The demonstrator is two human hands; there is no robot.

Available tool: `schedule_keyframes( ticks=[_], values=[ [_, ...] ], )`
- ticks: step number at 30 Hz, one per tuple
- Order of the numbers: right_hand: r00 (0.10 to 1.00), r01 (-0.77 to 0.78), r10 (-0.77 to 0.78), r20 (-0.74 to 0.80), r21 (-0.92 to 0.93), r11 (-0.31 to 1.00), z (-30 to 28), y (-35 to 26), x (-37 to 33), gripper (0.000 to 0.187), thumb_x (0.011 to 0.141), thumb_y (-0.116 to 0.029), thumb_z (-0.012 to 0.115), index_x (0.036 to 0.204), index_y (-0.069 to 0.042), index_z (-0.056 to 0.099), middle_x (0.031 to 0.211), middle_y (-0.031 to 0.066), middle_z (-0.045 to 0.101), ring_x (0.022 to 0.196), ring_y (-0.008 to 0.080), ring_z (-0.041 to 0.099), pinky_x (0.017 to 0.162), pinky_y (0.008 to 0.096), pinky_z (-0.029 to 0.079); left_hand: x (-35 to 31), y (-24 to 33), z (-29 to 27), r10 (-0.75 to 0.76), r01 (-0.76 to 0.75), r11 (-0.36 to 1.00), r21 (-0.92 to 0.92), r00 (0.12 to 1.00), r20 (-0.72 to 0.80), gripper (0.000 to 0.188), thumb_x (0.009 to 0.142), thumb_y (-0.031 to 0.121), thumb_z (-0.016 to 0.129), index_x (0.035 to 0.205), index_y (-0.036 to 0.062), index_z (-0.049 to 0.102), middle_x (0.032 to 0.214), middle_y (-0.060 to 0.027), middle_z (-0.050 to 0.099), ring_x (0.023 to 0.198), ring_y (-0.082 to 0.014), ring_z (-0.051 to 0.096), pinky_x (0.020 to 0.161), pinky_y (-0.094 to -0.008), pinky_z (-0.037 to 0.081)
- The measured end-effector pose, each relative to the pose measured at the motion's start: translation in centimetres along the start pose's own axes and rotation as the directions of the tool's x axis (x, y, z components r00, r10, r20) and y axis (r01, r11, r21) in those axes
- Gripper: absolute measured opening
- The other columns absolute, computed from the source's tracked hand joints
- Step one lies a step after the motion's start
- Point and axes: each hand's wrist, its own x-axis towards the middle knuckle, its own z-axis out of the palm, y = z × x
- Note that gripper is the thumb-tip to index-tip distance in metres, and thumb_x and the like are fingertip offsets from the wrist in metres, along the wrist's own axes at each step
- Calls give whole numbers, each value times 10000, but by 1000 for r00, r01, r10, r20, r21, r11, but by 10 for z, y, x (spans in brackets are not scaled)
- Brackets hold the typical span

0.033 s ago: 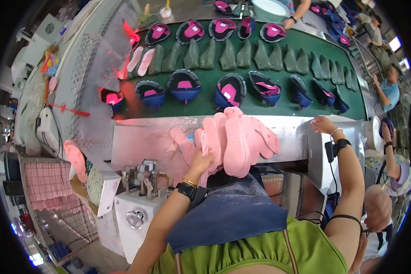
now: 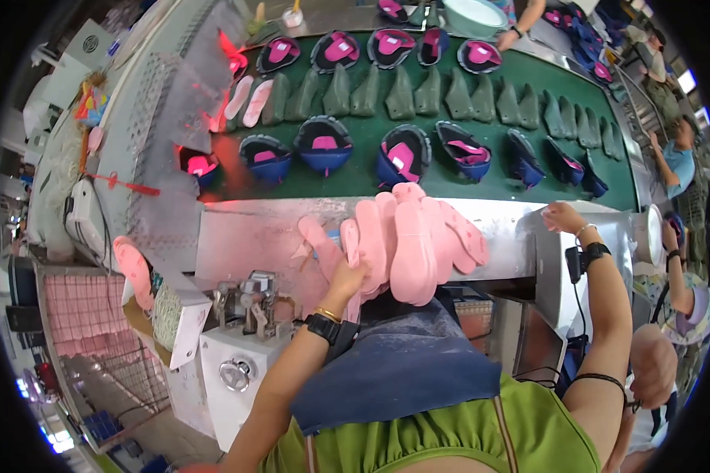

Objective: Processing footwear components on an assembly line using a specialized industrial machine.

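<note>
1. A long green conveyor belt is seen across the upper part of the view; two rows of dark blue shoe uppers with pink linings are carried on it, with a row of grey-green shoe forms between them.
2. A pale metal tabletop is set along the near edge of the belt, tinted pink on its left side.
3. A fanned stack of pink insoles is held over the tabletop, just in front of the belt.
4. The left hand is closed around the lower end of the stack, its fingers wrapped about the insoles; a black watch is worn at the wrist.
5. The right hand is rested on the top of a grey metal housing at the tabletop's right end, fingers curled, nothing seen in its grasp.
6. A single pink insole is seen lying well to the left, beside a white machine.
</note>
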Motion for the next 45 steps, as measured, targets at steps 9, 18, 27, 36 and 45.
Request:
schedule_keyframes(
  ticks=[9,18,27,36,45],
  values=[
    [998,-57,57,-1,16,998,5,17,10,326,947,-311,593,1037,-5,657,893,79,711,751,182,713,589,294,554,49,-15,-89,76,270,808,524,833,-547,488,752,303,804,1033,-62,641,891,-193,700,838,-296,704,700,-402,559],
    [995,-101,101,12,66,993,12,39,7,328,950,-310,606,1070,-9,658,922,79,717,738,173,704,583,287,545,62,8,-29,198,404,672,620,709,-676,910,685,493,814,1253,-145,501,1303,-357,534,1216,-515,519,1047,-490,440],
    [994,-109,109,1,65,992,9,30,-5,301,950,-288,599,1079,-22,660,900,73,707,727,163,690,574,277,528,56,17,-71,58,196,883,427,856,-514,694,756,355,786,1242,-81,549,1138,-221,646,1000,-355,651,875,-444,541],
    [982,188,-184,48,-126,974,17,-38,-16,302,956,-250,578,1108,-1,657,889,97,722,758,183,703,706,331,549,-7,104,-47,-111,202,821,-534,974,198,427,1008,279,520,1281,-43,588,1103,-113,686,984,-217,677,874,-348,552],
    [964,249,-232,130,-134,959,56,-97,-44,328,947,-284,614,1139,-23,665,922,136,740,808,228,706,748,358,542,-21,113,7,-96,244,733,-635,961,258,395,968,201,648,1307,23,553,1161,-95,669,1006,-222,681,881,-390,566]
  ],
)
